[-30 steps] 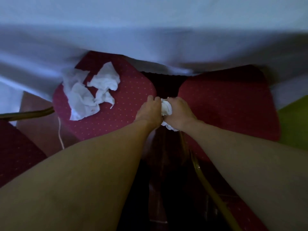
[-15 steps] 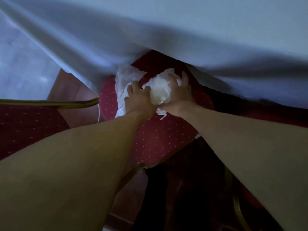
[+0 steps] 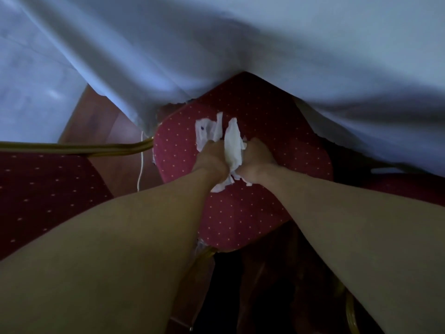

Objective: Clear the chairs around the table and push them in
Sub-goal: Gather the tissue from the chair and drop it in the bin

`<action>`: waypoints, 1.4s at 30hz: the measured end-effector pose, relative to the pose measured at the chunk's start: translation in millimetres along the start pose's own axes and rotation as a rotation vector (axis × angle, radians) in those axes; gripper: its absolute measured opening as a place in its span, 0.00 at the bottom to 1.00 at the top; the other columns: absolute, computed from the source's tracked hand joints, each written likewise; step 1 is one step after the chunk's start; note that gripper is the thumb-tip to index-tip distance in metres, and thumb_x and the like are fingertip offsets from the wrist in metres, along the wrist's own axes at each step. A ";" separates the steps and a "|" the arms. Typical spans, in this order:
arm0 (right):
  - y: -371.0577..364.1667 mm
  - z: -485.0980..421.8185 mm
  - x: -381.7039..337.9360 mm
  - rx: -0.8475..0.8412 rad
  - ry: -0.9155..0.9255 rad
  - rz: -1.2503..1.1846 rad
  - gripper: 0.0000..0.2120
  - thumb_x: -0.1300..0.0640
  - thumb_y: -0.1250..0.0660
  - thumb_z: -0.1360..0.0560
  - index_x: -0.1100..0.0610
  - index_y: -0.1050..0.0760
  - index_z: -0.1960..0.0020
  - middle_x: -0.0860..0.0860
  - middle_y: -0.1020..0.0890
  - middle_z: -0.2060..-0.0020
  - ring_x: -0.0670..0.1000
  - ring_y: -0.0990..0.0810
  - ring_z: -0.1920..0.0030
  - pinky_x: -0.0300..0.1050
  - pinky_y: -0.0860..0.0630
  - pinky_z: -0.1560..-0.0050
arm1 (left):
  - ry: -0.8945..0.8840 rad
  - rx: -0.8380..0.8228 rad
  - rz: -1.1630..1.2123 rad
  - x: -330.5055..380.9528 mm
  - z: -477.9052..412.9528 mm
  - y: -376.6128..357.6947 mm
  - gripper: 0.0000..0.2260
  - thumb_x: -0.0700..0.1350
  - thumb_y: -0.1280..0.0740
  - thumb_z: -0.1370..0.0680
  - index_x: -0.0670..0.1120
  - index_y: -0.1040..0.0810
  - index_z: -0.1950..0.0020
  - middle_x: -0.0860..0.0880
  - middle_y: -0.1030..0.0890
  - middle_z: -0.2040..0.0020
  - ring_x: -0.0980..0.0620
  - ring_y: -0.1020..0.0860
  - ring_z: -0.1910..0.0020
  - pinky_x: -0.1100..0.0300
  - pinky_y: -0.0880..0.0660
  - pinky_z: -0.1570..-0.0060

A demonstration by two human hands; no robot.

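Head view is showing me the tissue wad (image 3: 233, 148) sitting over the middle of the red dotted chair seat (image 3: 240, 213), squeezed between both hands. The left hand (image 3: 212, 157) is curling round its 9 o'clock side and the right hand (image 3: 258, 160) is clamping its 3 o'clock side. Their fingertips are burying themselves in the paper, out of my sight.

What is worrying me is a loose flap (image 3: 204, 131) sticking out at 11 o'clock beyond the left knuckles. I am judging that a quick lift could tear the thin paper or leave that piece lying on the seat. The tablecloth (image 3: 216, 56) hem is draping over the seat's 12 o'clock corner, so it may be snagging once the chair gets pushed in.

I am reading the wad's long axis as running 12 to 6 o'clock. Its peaks are pointing at 12 toward the cloth, and ragged tails are trailing toward 7.
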State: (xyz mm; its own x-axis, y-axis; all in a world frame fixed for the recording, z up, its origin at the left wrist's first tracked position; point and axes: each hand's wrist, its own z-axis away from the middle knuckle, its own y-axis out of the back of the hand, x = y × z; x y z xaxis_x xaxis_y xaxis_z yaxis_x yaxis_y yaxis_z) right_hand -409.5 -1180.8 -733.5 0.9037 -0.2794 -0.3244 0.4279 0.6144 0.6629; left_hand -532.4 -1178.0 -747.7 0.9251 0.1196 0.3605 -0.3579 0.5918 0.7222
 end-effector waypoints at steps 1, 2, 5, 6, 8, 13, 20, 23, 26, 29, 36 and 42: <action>1.4 5.8 -4.2 -0.034 -0.024 -0.019 0.15 0.63 0.25 0.28 0.63 0.22 0.43 0.56 0.19 0.49 0.55 0.18 0.50 0.47 0.20 0.52 | 0.014 -0.021 0.044 0.8 6.4 -0.7 0.12 0.35 0.34 0.22 0.42 0.22 0.40 0.44 0.19 0.44 0.46 0.20 0.47 0.54 0.22 0.48; 4.4 13.0 -7.3 -0.047 -0.047 -0.054 0.13 0.64 0.25 0.27 0.63 0.21 0.45 0.57 0.18 0.51 0.55 0.16 0.53 0.48 0.18 0.52 | 0.030 -0.019 0.082 0.9 13.6 -0.7 0.12 0.35 0.34 0.23 0.42 0.22 0.40 0.43 0.20 0.44 0.46 0.20 0.48 0.54 0.21 0.49; 14.8 33.6 -9.6 -0.044 -0.027 -0.116 0.14 0.64 0.24 0.28 0.62 0.21 0.44 0.57 0.16 0.51 0.56 0.15 0.55 0.51 0.16 0.55 | 0.032 0.009 0.088 2.3 31.6 5.1 0.13 0.35 0.34 0.24 0.43 0.24 0.39 0.44 0.21 0.44 0.44 0.20 0.49 0.53 0.23 0.53; 19.5 40.0 -9.5 -0.032 -0.009 -0.118 0.15 0.63 0.23 0.29 0.62 0.21 0.43 0.57 0.16 0.51 0.56 0.15 0.55 0.50 0.16 0.55 | 0.018 0.032 0.076 5.2 36.3 9.9 0.14 0.35 0.34 0.23 0.43 0.25 0.38 0.45 0.21 0.45 0.45 0.20 0.50 0.54 0.24 0.56; 30.4 53.6 -9.8 0.011 0.023 -0.139 0.16 0.62 0.23 0.29 0.62 0.21 0.43 0.57 0.17 0.51 0.56 0.15 0.56 0.47 0.17 0.59 | -0.010 0.076 0.081 14.1 46.8 21.6 0.16 0.37 0.34 0.22 0.42 0.28 0.35 0.46 0.23 0.45 0.48 0.22 0.53 0.56 0.26 0.58; 67.6 101.8 -13.2 0.075 0.087 -0.220 0.08 0.64 0.24 0.31 0.60 0.21 0.53 0.55 0.17 0.61 0.55 0.16 0.65 0.41 0.26 0.74 | 0.005 0.143 0.100 43.9 85.6 52.7 0.14 0.38 0.34 0.23 0.42 0.28 0.38 0.44 0.22 0.45 0.44 0.20 0.54 0.53 0.21 0.62; 124.6 192.9 -15.9 0.122 0.190 -0.255 0.12 0.63 0.24 0.32 0.51 0.26 0.65 0.50 0.18 0.66 0.50 0.17 0.66 0.41 0.26 0.69 | -0.001 0.166 -0.008 89.7 163.7 104.0 0.07 0.35 0.35 0.25 0.45 0.21 0.54 0.44 0.21 0.54 0.47 0.21 0.60 0.57 0.24 0.67; 145.6 235.0 -19.2 0.163 0.239 -0.225 0.16 0.62 0.24 0.33 0.49 0.28 0.67 0.51 0.17 0.63 0.53 0.16 0.62 0.45 0.22 0.63 | -0.041 0.177 -0.055 108.9 202.3 124.3 0.10 0.36 0.36 0.26 0.51 0.27 0.58 0.45 0.22 0.50 0.45 0.24 0.53 0.54 0.23 0.55; 167.2 275.3 -23.7 0.198 0.300 -0.231 0.15 0.61 0.24 0.32 0.48 0.28 0.67 0.52 0.18 0.62 0.54 0.17 0.61 0.46 0.21 0.61 | -0.037 0.185 -0.045 131.9 244.8 148.7 0.11 0.32 0.33 0.28 0.48 0.26 0.58 0.47 0.20 0.55 0.47 0.21 0.61 0.56 0.23 0.65; 186.9 311.1 -32.0 0.213 0.355 -0.217 0.12 0.61 0.27 0.31 0.50 0.26 0.67 0.52 0.18 0.65 0.54 0.17 0.63 0.45 0.23 0.64 | -0.027 0.199 -0.029 148.7 284.1 171.6 0.12 0.30 0.34 0.27 0.45 0.22 0.49 0.47 0.18 0.55 0.46 0.19 0.59 0.54 0.21 0.62; 224.3 370.8 -68.5 0.274 0.393 -0.223 0.03 0.60 0.31 0.27 0.58 0.19 0.60 0.53 0.16 0.67 0.52 0.16 0.66 0.41 0.25 0.70 | -0.070 0.297 -0.031 164.6 349.7 227.7 0.12 0.31 0.37 0.26 0.42 0.24 0.45 0.42 0.18 0.51 0.40 0.18 0.51 0.53 0.25 0.60; 241.1 388.1 -110.7 0.349 0.424 -0.180 0.10 0.61 0.28 0.32 0.48 0.25 0.65 0.51 0.17 0.62 0.53 0.17 0.59 0.44 0.24 0.62 | -0.116 0.344 -0.031 150.2 367.3 272.3 0.13 0.30 0.38 0.26 0.42 0.23 0.45 0.44 0.19 0.50 0.41 0.20 0.51 0.54 0.25 0.59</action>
State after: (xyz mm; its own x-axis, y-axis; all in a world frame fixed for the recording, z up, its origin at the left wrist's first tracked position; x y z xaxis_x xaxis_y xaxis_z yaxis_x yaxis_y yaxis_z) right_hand -401.0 -1288.1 -276.0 0.7623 0.0070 -0.6472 0.6189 0.2844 0.7321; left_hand -537.5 -1291.7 -280.0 0.9227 0.0024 0.3854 -0.3696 0.2889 0.8831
